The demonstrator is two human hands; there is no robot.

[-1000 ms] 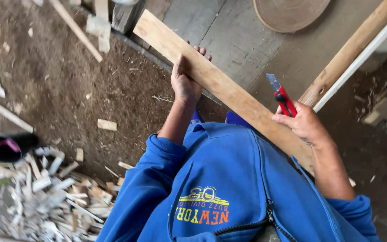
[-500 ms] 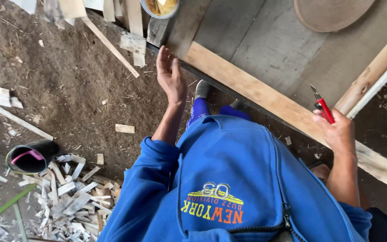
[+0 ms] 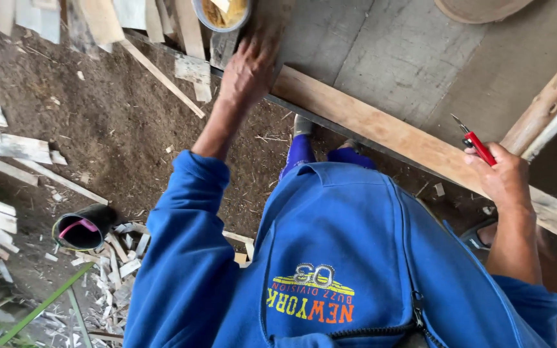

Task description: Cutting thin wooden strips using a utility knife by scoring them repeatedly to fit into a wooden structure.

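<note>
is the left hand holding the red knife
No, the red knife is in the right hand; the left hand rests on the plank.

plank on slab edge; bucket behind plank's left end; scraps far left.

A round tub with a pale rim stands at the top edge, holding yellowish stuff. The blue jacket carries a printed emblem in yellow, orange and silver at its front.
</note>
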